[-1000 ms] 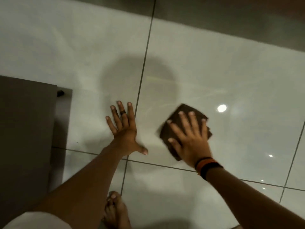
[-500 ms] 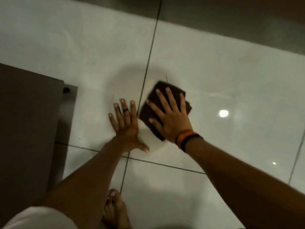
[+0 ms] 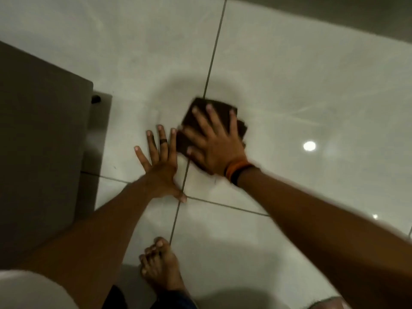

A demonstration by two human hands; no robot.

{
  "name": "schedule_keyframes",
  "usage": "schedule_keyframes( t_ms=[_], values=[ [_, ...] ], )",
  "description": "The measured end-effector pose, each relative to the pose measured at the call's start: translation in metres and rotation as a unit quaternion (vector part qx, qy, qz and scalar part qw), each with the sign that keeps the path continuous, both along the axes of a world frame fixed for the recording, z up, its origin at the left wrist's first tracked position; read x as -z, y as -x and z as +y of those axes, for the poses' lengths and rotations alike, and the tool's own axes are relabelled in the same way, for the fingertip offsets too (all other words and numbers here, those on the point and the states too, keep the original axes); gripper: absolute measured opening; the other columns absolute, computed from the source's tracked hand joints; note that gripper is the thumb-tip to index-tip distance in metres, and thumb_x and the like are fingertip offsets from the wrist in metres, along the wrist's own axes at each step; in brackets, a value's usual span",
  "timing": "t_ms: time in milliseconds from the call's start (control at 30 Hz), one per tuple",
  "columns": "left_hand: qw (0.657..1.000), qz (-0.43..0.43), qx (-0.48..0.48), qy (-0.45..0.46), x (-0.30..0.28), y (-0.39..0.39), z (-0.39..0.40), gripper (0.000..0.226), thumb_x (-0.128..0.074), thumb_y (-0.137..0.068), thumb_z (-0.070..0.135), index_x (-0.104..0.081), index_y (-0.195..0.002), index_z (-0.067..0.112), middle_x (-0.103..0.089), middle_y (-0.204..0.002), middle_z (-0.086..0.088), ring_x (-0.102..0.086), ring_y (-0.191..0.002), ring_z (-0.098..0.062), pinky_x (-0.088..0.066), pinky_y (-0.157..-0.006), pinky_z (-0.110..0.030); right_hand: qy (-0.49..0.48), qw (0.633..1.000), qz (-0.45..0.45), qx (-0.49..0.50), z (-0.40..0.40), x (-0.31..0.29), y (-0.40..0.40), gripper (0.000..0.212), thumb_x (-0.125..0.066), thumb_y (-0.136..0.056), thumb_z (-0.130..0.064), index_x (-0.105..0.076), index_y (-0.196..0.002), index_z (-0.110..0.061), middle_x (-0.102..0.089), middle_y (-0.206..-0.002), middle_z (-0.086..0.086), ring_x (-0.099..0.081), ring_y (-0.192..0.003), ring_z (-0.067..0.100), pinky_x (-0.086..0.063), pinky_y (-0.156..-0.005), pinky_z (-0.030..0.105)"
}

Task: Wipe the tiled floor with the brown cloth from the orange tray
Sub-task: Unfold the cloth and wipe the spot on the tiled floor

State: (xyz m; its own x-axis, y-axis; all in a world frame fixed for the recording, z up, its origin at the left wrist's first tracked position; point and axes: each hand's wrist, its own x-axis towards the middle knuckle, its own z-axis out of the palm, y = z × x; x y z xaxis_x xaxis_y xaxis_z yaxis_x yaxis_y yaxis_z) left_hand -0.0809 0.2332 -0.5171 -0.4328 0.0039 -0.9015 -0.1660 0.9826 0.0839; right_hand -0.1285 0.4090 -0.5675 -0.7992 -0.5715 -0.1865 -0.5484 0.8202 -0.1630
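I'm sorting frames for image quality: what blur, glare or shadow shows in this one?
Head view: the right hand and the brown cloth under it are smeared by motion blur; the left hand is sharper. A bright lamp reflection glares off the glossy tiled floor, and a soft round shadow darkens the tiles around the cloth.

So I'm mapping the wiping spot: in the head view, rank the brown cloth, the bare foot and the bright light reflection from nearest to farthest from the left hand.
From the left hand:
1. Brown cloth, just to its right, beside the fingertips, under the right hand.
2. Bare foot, below it, toward the person.
3. Light reflection, far right on the tile.
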Motion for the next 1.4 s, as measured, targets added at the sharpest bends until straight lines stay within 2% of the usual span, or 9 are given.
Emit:
schedule_keyframes(
  t_ms=[267,433,600,767,900,967,1033,1200,1400],
  values=[
    [1.0,-0.016,0.003,-0.008,-0.004,0.002,0.0,0.194,-0.095,-0.023,0.065,0.061,-0.132,0.025,0.073,-0.132,-0.009,0.069,-0.118,-0.034,0.041,-0.091,-0.064,-0.107,0.939,-0.038,0.325,0.135,-0.021,-0.001,0.066,-0.021,-0.101,-0.062,-0.022,-0.159,-0.033,-0.009,-0.165,0.014,-0.006,-0.149,0.044,-0.02,-0.102,0.076],
    [1.0,-0.001,0.008,-0.016,-0.003,-0.002,-0.003,0.191,-0.094,-0.027,0.066,0.055,-0.139,0.025,0.069,-0.138,-0.009,0.068,-0.121,-0.034,0.039,-0.095,-0.064,-0.097,0.961,-0.12,0.23,0.05,-0.034,-0.135,0.069,-0.047,-0.093,-0.061,-0.032,-0.156,-0.034,-0.012,-0.164,0.019,-0.002,-0.147,0.05,-0.011,-0.099,0.078],
    [0.999,0.031,0.001,-0.014,0.006,-0.005,0.0,0.192,-0.093,-0.023,0.069,0.057,-0.136,0.029,0.071,-0.135,-0.006,0.068,-0.121,-0.034,0.038,-0.097,-0.063,-0.09,0.982,-0.074,0.149,0.016,-0.022,-0.012,0.067,-0.04,-0.095,-0.068,-0.023,-0.156,-0.047,-0.007,-0.167,0.007,-0.003,-0.149,0.041,-0.014,-0.098,0.08],
    [0.997,0.073,-0.004,0.02,0.001,-0.015,0.007,0.19,-0.099,-0.031,0.058,0.048,-0.146,0.023,0.066,-0.139,-0.007,0.053,-0.138,-0.04,0.027,-0.108,-0.066,-0.101,0.918,-0.133,0.361,0.123,-0.043,0.01,0.067,-0.035,-0.097,-0.072,-0.013,-0.156,-0.049,0.005,-0.166,0.007,-0.005,-0.149,0.037,-0.03,-0.101,0.071],
    [0.969,0.238,0.013,-0.07,-0.016,-0.048,0.035,0.127,-0.089,-0.071,0.019,-0.005,-0.165,0.007,-0.002,-0.172,-0.023,0.003,-0.159,-0.042,0.002,-0.125,-0.062,-0.066,0.901,-0.18,0.388,0.181,-0.074,-0.103,0.062,-0.051,-0.102,-0.047,-0.023,-0.158,-0.041,-0.011,-0.162,0.013,-0.015,-0.142,0.041,-0.048,-0.098,0.057],
    [0.931,0.305,-0.097,-0.174,-0.029,-0.072,0.072,0.076,-0.07,-0.086,0.003,-0.04,-0.156,0.004,-0.052,-0.15,-0.022,-0.045,-0.142,-0.042,-0.032,-0.121,-0.055,0.016,0.899,-0.172,0.402,0.178,-0.081,-0.153,0.066,-0.063,-0.098,-0.026,-0.034,-0.156,-0.033,-0.019,-0.16,0.015,-0.019,-0.14,0.039,-0.046,-0.104,0.051],
    [0.919,0.228,-0.227,-0.228,-0.045,-0.079,0.121,0.057,-0.068,-0.094,0.015,-0.054,-0.148,0.013,-0.066,-0.129,-0.008,-0.062,-0.12,-0.029,-0.05,-0.106,-0.045,0.08,0.826,-0.15,0.537,0.164,-0.079,-0.18,0.077,-0.074,-0.09,-0.016,-0.035,-0.156,-0.024,-0.026,-0.157,0.014,-0.026,-0.138,0.035,-0.039,-0.111,0.045],
    [0.92,0.12,-0.334,-0.167,-0.036,-0.073,0.206,0.051,-0.078,-0.086,0.035,-0.062,-0.126,0.008,-0.069,-0.116,-0.006,-0.067,-0.11,-0.027,-0.053,-0.088,-0.036,0.154,0.506,-0.222,0.819,0.141,-0.07,-0.171,0.07,-0.086,-0.077,-0.027,-0.051,-0.135,-0.009,-0.057,-0.128,0.015,-0.057,-0.115,0.034,-0.052,-0.095,0.041],
    [0.875,0.093,-0.433,-0.195,-0.085,-0.068,0.182,0.029,-0.07,-0.089,0.021,-0.07,-0.117,0.011,-0.069,-0.104,-0.002,-0.065,-0.097,-0.02,-0.049,-0.076,-0.024,0.327,0.412,-0.333,0.782,0.147,-0.128,-0.147,0.014,-0.076,-0.078,-0.007,-0.065,-0.081,-0.014,-0.069,-0.08,0.009,-0.066,-0.066,0.022,-0.063,-0.065,0.038]
  ],
)
